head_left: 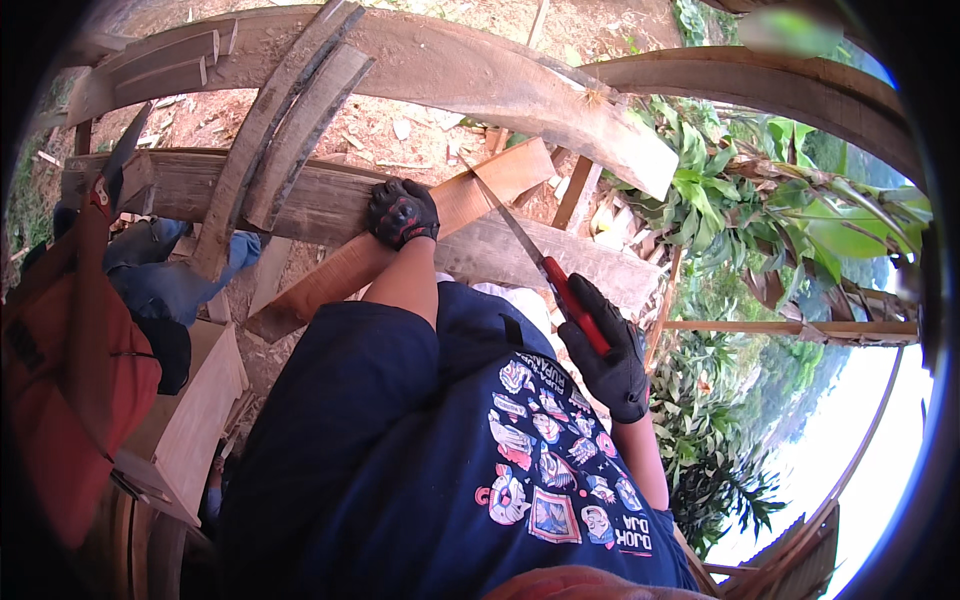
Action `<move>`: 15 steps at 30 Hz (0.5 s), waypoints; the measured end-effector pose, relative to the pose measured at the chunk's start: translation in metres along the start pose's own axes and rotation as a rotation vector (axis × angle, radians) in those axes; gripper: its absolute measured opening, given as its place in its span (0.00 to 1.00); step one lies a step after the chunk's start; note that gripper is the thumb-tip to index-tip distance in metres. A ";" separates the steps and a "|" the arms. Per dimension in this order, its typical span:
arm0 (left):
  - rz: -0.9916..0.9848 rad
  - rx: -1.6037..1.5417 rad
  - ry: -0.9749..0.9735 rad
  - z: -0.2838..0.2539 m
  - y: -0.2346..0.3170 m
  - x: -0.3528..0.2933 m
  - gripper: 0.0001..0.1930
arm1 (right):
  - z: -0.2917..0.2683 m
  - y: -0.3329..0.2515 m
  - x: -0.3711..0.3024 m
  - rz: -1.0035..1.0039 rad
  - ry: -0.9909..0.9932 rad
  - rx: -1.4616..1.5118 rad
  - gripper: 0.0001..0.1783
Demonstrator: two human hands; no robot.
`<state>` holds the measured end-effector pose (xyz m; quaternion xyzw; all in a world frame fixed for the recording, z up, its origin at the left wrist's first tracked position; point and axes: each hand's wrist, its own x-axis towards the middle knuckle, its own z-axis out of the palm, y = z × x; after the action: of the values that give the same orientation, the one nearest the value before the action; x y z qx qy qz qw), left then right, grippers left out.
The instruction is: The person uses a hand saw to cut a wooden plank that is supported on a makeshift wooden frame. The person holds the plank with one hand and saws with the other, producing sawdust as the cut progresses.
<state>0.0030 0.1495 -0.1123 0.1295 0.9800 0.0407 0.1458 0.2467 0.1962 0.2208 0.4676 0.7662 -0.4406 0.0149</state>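
My left hand, in a black glove, presses down on a reddish-brown wooden board, its fingers curled around the board's far edge. The board lies slantwise across a thick grey beam. In my black-gloved right hand is a handsaw with a red handle. Its long, narrow blade points up and to the left, and the tip is over the board near the far edge. Whether the teeth touch the wood I cannot tell.
Another person in an orange-red top works at the left, holding a dark-bladed saw. Two short planks lean across the beams. A long plank runs along the far side. Leafy plants grow at right; wood scraps litter the ground.
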 end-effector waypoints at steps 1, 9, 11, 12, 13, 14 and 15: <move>0.011 -0.004 -0.005 0.000 0.000 -0.002 0.17 | 0.002 -0.004 0.004 0.019 0.006 -0.028 0.33; 0.024 0.065 -0.042 -0.002 0.000 0.001 0.18 | 0.019 -0.018 0.077 0.020 0.026 -0.004 0.22; 0.007 0.063 -0.068 -0.004 0.002 -0.001 0.20 | 0.025 -0.019 0.091 -0.018 0.022 0.027 0.21; -0.003 0.063 -0.081 -0.006 0.003 -0.001 0.21 | 0.026 -0.020 0.098 -0.032 0.030 -0.016 0.21; -0.005 0.066 -0.106 -0.008 0.005 0.002 0.21 | 0.026 -0.020 0.104 -0.045 0.039 -0.059 0.21; -0.008 0.073 -0.134 -0.012 0.006 0.003 0.21 | 0.026 -0.020 0.109 -0.055 0.046 -0.100 0.21; -0.009 0.079 -0.161 -0.014 0.008 0.005 0.21 | 0.026 -0.019 0.113 -0.025 0.043 -0.074 0.20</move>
<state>-0.0036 0.1575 -0.0997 0.1334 0.9665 -0.0090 0.2192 0.1592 0.2545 0.1678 0.4664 0.7879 -0.4019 0.0103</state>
